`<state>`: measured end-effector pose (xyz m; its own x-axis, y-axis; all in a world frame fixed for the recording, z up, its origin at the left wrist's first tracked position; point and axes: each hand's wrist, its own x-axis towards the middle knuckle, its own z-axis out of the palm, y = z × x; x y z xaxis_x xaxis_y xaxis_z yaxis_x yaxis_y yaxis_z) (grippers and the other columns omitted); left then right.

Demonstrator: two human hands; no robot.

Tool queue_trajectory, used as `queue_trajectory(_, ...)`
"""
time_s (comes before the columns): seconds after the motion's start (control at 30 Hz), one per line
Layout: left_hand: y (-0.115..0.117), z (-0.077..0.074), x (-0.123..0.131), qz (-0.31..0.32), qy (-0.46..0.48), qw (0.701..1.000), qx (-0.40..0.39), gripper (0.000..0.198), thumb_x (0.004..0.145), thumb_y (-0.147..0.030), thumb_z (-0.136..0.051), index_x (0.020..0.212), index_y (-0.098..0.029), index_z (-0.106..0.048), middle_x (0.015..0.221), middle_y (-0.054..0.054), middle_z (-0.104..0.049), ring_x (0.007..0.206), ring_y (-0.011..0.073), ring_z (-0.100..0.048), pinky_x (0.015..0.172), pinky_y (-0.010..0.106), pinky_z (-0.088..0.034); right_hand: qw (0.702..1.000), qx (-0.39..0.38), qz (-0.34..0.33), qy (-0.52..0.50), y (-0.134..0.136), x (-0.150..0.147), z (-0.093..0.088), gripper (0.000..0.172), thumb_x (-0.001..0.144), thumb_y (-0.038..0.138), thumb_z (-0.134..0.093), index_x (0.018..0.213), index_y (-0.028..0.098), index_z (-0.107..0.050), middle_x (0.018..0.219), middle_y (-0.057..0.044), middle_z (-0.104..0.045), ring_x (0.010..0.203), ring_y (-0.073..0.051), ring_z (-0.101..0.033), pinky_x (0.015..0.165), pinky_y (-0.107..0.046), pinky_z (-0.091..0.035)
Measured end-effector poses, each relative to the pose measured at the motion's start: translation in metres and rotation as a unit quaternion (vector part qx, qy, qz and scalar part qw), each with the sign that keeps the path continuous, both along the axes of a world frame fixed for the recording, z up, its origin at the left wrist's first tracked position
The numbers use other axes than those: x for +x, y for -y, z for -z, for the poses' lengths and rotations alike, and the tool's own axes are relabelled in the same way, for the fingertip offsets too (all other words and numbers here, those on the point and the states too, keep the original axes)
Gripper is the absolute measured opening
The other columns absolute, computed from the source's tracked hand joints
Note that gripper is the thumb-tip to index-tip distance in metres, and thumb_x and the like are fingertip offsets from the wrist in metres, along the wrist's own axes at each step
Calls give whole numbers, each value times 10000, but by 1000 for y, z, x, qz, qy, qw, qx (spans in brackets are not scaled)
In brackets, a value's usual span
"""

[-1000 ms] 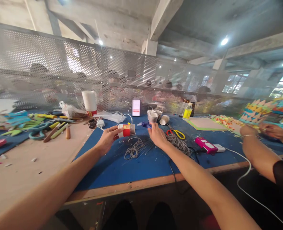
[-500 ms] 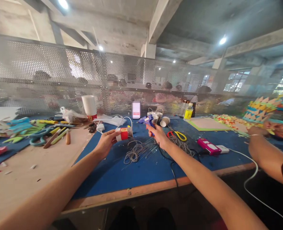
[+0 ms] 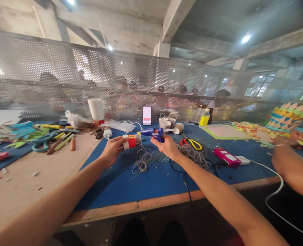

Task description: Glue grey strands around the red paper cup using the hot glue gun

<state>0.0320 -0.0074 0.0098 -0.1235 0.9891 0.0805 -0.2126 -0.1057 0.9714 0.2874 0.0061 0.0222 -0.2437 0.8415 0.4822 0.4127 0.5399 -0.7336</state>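
Observation:
My left hand (image 3: 113,149) is closed round a paper cup (image 3: 132,141) with a red band, held on its side above the blue mat. Grey cord is wrapped at its right-hand end. In my right hand (image 3: 167,146) is a blue glue gun (image 3: 156,132), gripped by its handle, with a glue stick at its back. Its nozzle points left, close to the cord-wrapped end of the cup; whether they touch I cannot tell. Below the cup lies a loose coil of grey cord (image 3: 142,162), and a tangle of more cord (image 3: 194,156) is beside my right wrist.
Yellow-handled scissors (image 3: 194,144), small cups (image 3: 178,128) and a magenta box (image 3: 226,157) with a white cable are to the right. A cup stack (image 3: 96,111), a phone (image 3: 146,115) and a yellow bottle (image 3: 204,118) stand behind. Another person's hands (image 3: 281,141) work at far right.
My right hand has turned the glue gun more level and brought its nozzle left to the cup's cord-wrapped end. The left hand keeps its hold on the cup. The view has shifted slightly.

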Motion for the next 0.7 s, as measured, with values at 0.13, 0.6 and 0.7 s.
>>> queue_trajectory(0.13, 0, 1, -1, 7, -9, 1000, 20, 332, 641, -398, -861, 824, -143, -751, 833, 63, -759, 747, 192, -678, 703, 292, -514, 992, 102, 27, 76, 4, -5, 4, 297, 897, 464, -653, 886, 179, -735, 732, -44, -718, 696, -192, -656, 671, -284, -458)
queue_trajectory(0.6, 2, -2, 2, -10, -19, 999, 26, 272, 644, -400, -862, 769, -180, -761, 793, 48, -761, 701, 188, -661, 672, 276, -497, 964, 157, 66, 205, 4, -7, 11, 411, 930, 588, -585, 1078, 228, -714, 901, -63, -766, 865, -235, -717, 715, -266, -447)
queue_trajectory(0.7, 1, 0, 1, -6, -23, 999, 31, 275, 657, -411, -859, 784, -184, -770, 809, 51, -770, 704, 187, -668, 676, 274, -499, 961, 148, 75, 223, 4, -6, 11, 421, 926, 605, -579, 1055, 226, -710, 893, -63, -768, 873, -239, -720, 700, -260, -437)
